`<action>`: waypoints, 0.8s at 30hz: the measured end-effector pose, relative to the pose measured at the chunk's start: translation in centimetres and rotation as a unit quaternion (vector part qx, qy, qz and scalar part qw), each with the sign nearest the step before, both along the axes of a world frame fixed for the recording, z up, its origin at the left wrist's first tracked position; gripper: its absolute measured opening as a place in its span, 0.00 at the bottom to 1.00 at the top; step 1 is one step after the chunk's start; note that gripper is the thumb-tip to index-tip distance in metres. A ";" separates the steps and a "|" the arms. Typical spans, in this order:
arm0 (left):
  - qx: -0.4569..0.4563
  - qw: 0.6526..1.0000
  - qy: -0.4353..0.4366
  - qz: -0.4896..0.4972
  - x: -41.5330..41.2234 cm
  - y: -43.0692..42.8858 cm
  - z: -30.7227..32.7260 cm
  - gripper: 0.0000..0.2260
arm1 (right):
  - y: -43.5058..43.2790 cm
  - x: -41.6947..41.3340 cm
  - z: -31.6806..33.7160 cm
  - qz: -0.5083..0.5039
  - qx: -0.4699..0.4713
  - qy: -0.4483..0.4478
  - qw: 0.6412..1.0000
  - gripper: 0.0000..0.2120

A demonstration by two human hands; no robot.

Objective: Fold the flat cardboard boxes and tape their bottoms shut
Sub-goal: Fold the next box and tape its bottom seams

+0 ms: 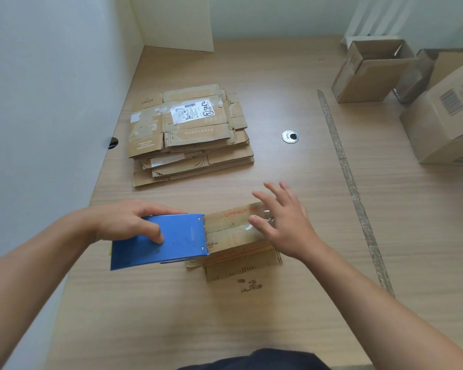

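Left hand (129, 222) gripping blue tape dispenser (161, 240) against box (238, 241), right hand (284, 222) flat on top

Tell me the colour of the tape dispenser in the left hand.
Blue tape dispenser, head view.

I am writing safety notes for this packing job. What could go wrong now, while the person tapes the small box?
1. The right hand lies open on the small box, in line with the blue tape dispenser that the left hand grips; its cutting edge may catch a finger if it slips that way.
2. The box is held only from above, so it may slide on the table and the tape may wrinkle.
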State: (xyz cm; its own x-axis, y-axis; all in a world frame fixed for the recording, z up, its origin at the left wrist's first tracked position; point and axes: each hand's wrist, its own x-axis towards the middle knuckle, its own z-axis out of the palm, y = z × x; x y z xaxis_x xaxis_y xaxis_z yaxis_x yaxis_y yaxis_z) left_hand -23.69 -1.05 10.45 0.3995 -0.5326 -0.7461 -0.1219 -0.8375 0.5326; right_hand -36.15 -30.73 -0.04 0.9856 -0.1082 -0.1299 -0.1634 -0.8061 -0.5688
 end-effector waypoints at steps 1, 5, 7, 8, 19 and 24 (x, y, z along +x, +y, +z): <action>0.000 1.000 0.000 -0.001 0.0 0.0 -0.1 0.26 | 0.6 0.4 0.1 -0.021 0.014 0.016 1.000 0.31; 0.004 1.000 -0.005 -0.003 0.0 0.0 -0.1 0.26 | 1.2 1.2 -0.2 -0.061 -0.002 0.074 0.995 0.27; 0.007 1.000 -0.010 -0.005 0.2 0.1 -0.2 0.26 | 1.0 1.3 -0.2 -0.056 -0.011 0.081 0.995 0.27; 0.007 1.000 -0.012 -0.008 0.2 0.1 -0.3 0.26 | 0.9 1.3 -0.1 -0.057 -0.010 0.084 0.995 0.27; 0.000 1.000 -0.013 -0.006 0.2 0.5 -0.6 0.27 | -0.3 1.3 0.5 -0.165 0.152 0.074 0.972 0.40; -0.007 1.000 -0.010 0.000 0.2 0.4 -0.9 0.26 | -2.1 0.0 -0.2 -0.209 0.405 0.090 0.886 0.21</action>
State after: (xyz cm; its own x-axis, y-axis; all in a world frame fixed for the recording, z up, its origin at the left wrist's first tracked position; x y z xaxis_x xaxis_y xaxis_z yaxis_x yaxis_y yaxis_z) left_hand -23.52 -0.68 9.58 0.4145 -0.5436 -0.7299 -0.1336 -0.8297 0.5421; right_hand -36.16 -32.81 -0.28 0.8369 -0.2576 -0.4829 -0.4983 0.0063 -0.8670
